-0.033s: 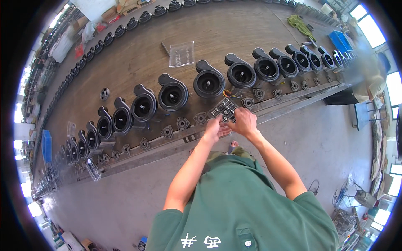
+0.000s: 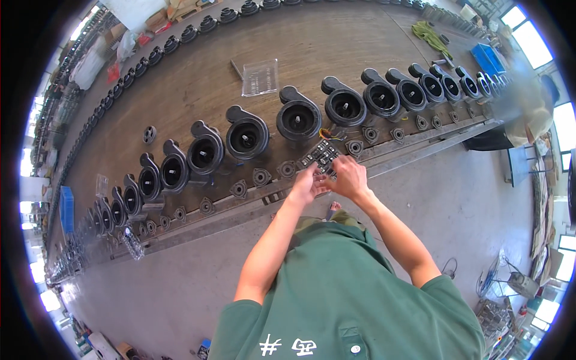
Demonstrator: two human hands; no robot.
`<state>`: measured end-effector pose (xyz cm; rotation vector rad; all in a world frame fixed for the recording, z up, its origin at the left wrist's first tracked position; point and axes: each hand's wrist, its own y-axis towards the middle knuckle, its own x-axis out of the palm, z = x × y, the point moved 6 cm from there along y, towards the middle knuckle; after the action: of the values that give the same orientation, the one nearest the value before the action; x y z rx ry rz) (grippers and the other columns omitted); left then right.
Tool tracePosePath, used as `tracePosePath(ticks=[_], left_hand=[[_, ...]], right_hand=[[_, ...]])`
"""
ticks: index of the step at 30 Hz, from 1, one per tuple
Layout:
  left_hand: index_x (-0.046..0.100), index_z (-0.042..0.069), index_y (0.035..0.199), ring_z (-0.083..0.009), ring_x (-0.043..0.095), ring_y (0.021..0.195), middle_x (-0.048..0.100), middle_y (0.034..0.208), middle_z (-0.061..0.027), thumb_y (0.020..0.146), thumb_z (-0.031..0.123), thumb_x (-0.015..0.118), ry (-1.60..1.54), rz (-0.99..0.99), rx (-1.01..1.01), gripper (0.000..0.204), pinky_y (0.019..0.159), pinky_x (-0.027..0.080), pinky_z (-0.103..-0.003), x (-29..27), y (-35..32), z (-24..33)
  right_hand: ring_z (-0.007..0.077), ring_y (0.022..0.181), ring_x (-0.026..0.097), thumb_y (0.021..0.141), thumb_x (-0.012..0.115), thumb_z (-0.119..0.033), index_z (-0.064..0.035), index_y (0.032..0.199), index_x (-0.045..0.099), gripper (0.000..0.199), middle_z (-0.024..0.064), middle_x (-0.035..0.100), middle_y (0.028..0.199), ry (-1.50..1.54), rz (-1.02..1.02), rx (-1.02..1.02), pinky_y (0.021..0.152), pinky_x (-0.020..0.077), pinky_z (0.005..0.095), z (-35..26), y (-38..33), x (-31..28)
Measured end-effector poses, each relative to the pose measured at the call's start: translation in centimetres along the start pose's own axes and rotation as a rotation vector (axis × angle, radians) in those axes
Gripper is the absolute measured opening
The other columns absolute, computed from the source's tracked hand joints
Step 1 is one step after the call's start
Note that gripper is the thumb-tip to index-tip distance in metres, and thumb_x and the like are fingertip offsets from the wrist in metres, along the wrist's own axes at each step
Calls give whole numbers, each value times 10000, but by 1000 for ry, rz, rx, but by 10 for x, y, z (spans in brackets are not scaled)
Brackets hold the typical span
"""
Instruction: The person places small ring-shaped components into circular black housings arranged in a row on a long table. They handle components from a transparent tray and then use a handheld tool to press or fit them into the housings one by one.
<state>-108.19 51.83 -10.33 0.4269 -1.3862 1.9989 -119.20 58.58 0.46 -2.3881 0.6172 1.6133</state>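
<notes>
Just in front of me, at the near edge of the bench, is a dark, flat piece (image 2: 323,156) covered with rows of small silver and black parts; its exact kind is not clear. My left hand (image 2: 306,185) grips its near left side, fingers closed. Over its near right corner, my right hand (image 2: 350,175) has its fingers bent and pressed together; whatever they hold is hidden. Yellow and red wires (image 2: 329,134) lie just beyond the piece. Behind it stands a black round motor housing (image 2: 298,120) with a shaft in the middle.
Several black housings (image 2: 246,137) line the bench (image 2: 198,84) left and right. Small flanged metal rings (image 2: 261,177) lie along its front rail. Farther back are a clear plastic sheet (image 2: 260,78), a green cloth (image 2: 429,37) and a blue bin (image 2: 487,59).
My right hand has shifted very slightly over the dark piece, its fingers curling more. My left hand and the piece stay almost in place.
</notes>
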Motion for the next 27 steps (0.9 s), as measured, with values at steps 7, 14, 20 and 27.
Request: tracePosePath(ticks=[7,14,20,27], left_hand=[[574,-86,1222,-325,645,1104,639,1210,-226,1052,208,367,10,-392,164,397,963,531,-459,33,-64,39],[560,-54,1240,-233,636,1066,619,1208,-159,1039,149,381,155,-356,319,337,927,545,-399,42,-108,55],[510,-39,1331,-201,609,1102,592,1249,-131,1037,146,379,187,-353,370,372,962,522,-378,39,-135,66],[403,-39,1404,-230,594,1173,593,1260,-166,1021,46,392,156,-231,414,393,970,529,-369,-1,-146,74]], right_hand=[[272,911,657,745,818,-318,-83,1100,642,461,83,666,967,263,115,-262,765,551,386,-26,-16,-51],[268,809,661,755,815,-327,-122,1079,698,401,58,651,871,331,-16,-271,699,546,366,-63,-2,-64],[254,818,663,754,806,-250,-76,1008,686,331,72,659,888,522,-156,-215,720,542,364,-77,10,-55],[276,816,663,742,824,-240,-68,995,695,333,68,628,857,377,-179,-338,710,537,380,-120,19,-48]])
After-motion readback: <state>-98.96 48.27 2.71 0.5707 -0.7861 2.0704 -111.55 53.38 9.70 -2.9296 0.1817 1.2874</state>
